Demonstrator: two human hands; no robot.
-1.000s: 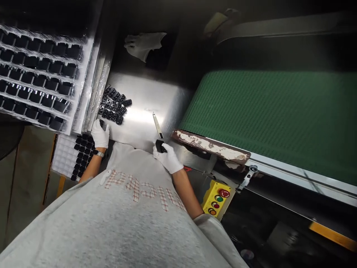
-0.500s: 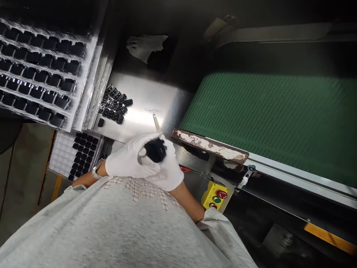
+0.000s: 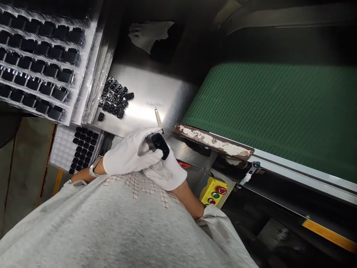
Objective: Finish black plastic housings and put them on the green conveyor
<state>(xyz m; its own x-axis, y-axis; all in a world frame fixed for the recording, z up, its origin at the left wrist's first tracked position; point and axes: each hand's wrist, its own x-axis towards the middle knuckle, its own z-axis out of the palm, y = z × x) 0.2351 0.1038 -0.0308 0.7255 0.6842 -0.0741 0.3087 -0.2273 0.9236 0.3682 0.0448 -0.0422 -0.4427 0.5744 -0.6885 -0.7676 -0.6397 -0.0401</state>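
Note:
A glossy black part (image 3: 161,146), a rounded rectangle, is held at my chest between white-gloved hands. My left hand (image 3: 126,153) closes on it from the left, thumb pressed against its lower edge. My right hand (image 3: 171,169) wraps it from the right, its fingers partly hidden behind the part and the left hand. Just beyond the fingers, metal tweezers (image 3: 158,120) lie on the steel table (image 3: 145,87). Several small black pieces (image 3: 113,97) with patterned tops are grouped on the table farther left.
Stacked clear trays of black parts (image 3: 36,63) stand at the upper left. Below them is a white tray (image 3: 63,143) with small black pieces. An empty white glove (image 3: 150,35) lies at the back. To the right are a green conveyor belt (image 3: 273,115) and a yellow button box (image 3: 214,191).
The black part has turned in my hands and now shows a longer, slanted face. My left thumb has shifted up onto it. The whole view has tilted slightly.

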